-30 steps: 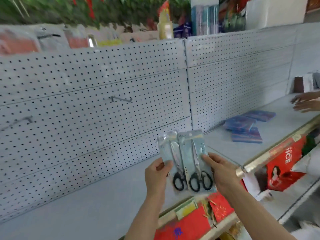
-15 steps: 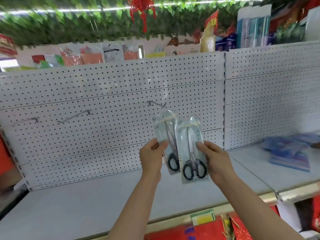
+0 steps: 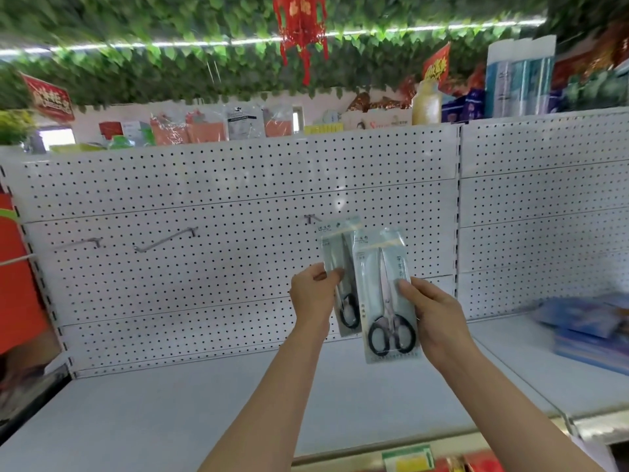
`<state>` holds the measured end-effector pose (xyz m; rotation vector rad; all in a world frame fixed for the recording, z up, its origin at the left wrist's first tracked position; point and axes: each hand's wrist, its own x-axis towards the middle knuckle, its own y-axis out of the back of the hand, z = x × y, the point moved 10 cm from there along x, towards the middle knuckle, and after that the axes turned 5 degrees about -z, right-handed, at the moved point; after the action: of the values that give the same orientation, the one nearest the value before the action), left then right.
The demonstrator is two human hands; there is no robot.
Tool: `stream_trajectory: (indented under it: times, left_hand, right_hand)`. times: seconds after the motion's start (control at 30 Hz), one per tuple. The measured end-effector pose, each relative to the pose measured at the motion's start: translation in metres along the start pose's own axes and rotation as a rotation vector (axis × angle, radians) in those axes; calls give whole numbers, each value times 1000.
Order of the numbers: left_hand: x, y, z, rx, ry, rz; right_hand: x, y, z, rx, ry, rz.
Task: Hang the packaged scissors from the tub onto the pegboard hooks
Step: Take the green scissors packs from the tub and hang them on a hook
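Scene read from left to right. On the white pegboard (image 3: 218,185), two bare hooks project at the far left: a short hook (image 3: 93,241) and, just beside it, a long hook (image 3: 166,238) angled down toward its tip. A third hook (image 3: 311,218) sits nearer the middle, just above and left of the raised packs.

The left hand (image 3: 315,294) is clamped on the rear scissors pack (image 3: 337,267), thumb pressed on its front face near mid-height. The pack stands nearly upright, its top edge close beside the third hook; whether its hang hole has reached the wire cannot be told. The front scissors pack (image 3: 384,291) overlaps the rear one on the right and sits a little lower. The right hand (image 3: 432,311) is clamped on its right edge, fingertips (image 3: 405,286) on the clear film above the black handles. At the far right, blue packets (image 3: 585,321) lie blurred on the shelf (image 3: 204,410). The tub is not in view.

Step in hand, as judged: hanging the rear pack on the third hook. To do it well, separate the two packs so the header of the rear one is unobstructed, align its hole with the hook tip, slide the pack back along the wire to the board, then release. A grip low on the pack lets the top flex, so steadying nearer the header should help.
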<state>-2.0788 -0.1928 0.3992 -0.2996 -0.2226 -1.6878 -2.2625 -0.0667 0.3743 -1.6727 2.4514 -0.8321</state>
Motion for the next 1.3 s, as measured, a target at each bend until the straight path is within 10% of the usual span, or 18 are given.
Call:
stream_trajectory:
  times: [1.3]
  left_hand:
    - [82, 22, -16, 329, -30, 53]
  right_hand:
    - [59, -45, 37, 0, 23, 2]
